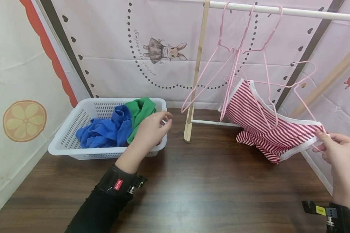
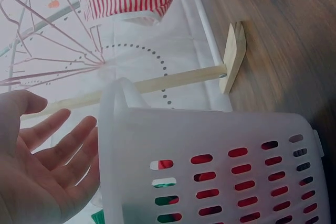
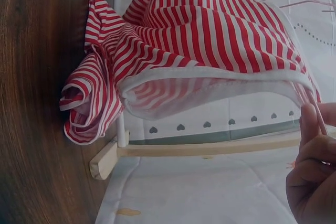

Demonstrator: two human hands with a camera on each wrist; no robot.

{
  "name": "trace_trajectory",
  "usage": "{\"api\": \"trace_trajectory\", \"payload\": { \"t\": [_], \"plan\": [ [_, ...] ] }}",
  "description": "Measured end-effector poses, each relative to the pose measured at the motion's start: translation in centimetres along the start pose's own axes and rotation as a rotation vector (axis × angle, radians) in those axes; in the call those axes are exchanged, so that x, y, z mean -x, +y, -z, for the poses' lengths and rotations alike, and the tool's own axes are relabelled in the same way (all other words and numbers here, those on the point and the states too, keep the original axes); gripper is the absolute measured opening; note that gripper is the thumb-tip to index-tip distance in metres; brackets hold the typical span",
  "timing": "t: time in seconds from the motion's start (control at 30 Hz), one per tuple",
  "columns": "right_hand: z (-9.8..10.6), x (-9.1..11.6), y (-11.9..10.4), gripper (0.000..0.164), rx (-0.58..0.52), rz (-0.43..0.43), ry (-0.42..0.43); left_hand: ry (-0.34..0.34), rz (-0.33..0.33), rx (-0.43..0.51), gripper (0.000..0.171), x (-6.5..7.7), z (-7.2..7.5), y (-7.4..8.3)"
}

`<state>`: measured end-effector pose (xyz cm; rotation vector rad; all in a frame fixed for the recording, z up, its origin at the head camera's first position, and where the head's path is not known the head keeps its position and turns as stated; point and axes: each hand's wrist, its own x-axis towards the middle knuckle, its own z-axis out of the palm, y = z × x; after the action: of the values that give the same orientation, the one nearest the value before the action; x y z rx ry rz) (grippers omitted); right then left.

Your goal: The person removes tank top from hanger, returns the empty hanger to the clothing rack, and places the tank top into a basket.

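A red-and-white striped sleeveless top (image 1: 268, 123) with white edging slants on a pink hanger (image 1: 304, 103). At its lower right end my right hand (image 1: 342, 155) pinches the hanger's corner together with the top's white edge; the right wrist view shows the hanger wire between thumb and fingers (image 3: 310, 169). My left hand (image 1: 152, 128) is over the right end of a white basket (image 1: 61, 151), its fingers loosely spread and holding nothing. Inside lie a blue cloth (image 1: 105, 129) and a green cloth (image 1: 142, 108). Through the basket's slots a red cloth (image 2: 238, 152) shows.
Several other pink hangers (image 1: 196, 84) hang from the rack's white rod (image 1: 280, 10). A wooden post (image 1: 202, 48) of the rack stands between basket and top, with a low white bar (image 1: 213, 123) behind. Printed cloth walls (image 1: 110, 71) enclose the brown tabletop (image 1: 186, 184).
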<state>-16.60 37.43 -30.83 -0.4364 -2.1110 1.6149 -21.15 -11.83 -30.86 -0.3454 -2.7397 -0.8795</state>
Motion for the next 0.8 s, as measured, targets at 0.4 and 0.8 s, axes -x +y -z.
{"api": "trace_trajectory", "payload": {
  "t": [0.4,0.8],
  "plan": [
    [-0.5,0.0,0.2,0.028,0.105,0.036,-0.139,-0.007,0.057,0.015,0.038,-0.3,0.2,-0.2],
    [-1.4,0.0,1.0,0.023,0.117,0.035,-0.307,-0.016,0.01,0.033,0.039,-0.2,-0.1,-0.7]
  ]
}}
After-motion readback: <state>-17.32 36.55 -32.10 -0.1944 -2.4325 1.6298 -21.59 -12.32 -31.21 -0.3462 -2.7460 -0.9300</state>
